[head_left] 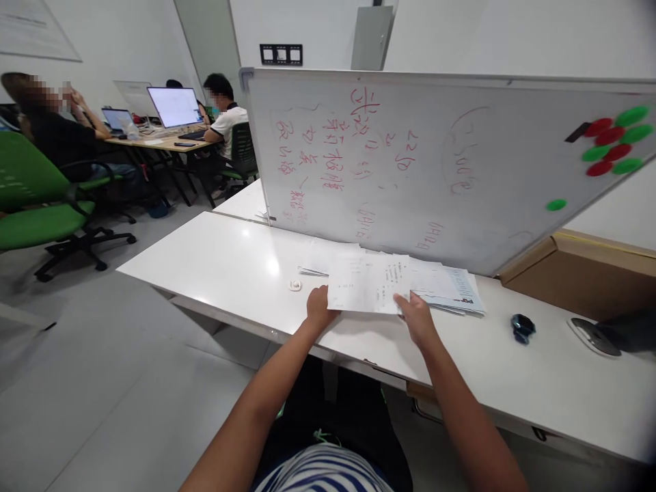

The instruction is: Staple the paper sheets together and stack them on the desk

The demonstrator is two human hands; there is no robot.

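Between my two hands is a printed sheet of paper (366,283), held sideways above the front part of the white desk. My left hand (320,306) grips its left edge, with the fingers mostly behind it. At the lower right corner, my right hand (416,316) pinches the sheet, thumb on top. Behind it lie more papers (341,254) on the left and a stack of printed sheets (451,287) on the right. Whether one sheet or several are in my hands I cannot tell.
A whiteboard (435,184) with red writing leans along the desk's (215,260) back. A small white object (294,285) lies left of my hands. To the right are a dark watch (523,326), a round stand (594,336) and a cardboard box (579,273). People sit at computers far left.
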